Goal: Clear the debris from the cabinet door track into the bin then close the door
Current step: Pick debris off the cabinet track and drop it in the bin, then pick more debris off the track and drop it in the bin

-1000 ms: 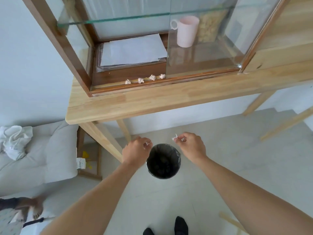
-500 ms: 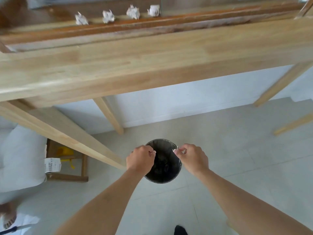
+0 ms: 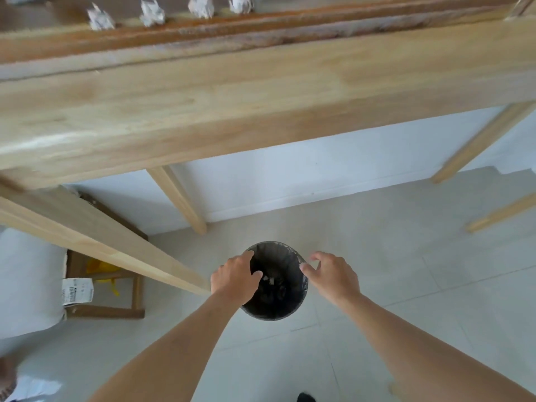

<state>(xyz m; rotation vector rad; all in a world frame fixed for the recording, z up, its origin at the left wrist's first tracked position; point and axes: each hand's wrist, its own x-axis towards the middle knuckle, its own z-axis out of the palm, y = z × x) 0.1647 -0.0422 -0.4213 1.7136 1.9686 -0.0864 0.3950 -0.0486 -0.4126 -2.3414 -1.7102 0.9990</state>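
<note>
A round black bin (image 3: 278, 307) stands on the pale floor below the table. My left hand (image 3: 235, 278) hovers over its left rim with fingers spread and nothing in it. My right hand (image 3: 333, 274) hangs over the right rim, fingers apart and empty. A small white scrap (image 3: 271, 281) shows inside the bin. Several crumpled white paper bits (image 3: 100, 18) lie in the brown cabinet door track (image 3: 290, 27) at the top edge. The cabinet door is out of view.
The light wooden tabletop (image 3: 261, 91) juts out overhead, with slanted legs (image 3: 179, 198) at left and right. A white cushion (image 3: 29, 282) and a low wooden frame (image 3: 104, 311) with a labelled tag sit at the left. A dark shoe tip (image 3: 306, 397) shows at the bottom.
Both hands have opened over the bin and dropped their white scraps. The view has tipped downward, so the cabinet interior is gone from sight.
</note>
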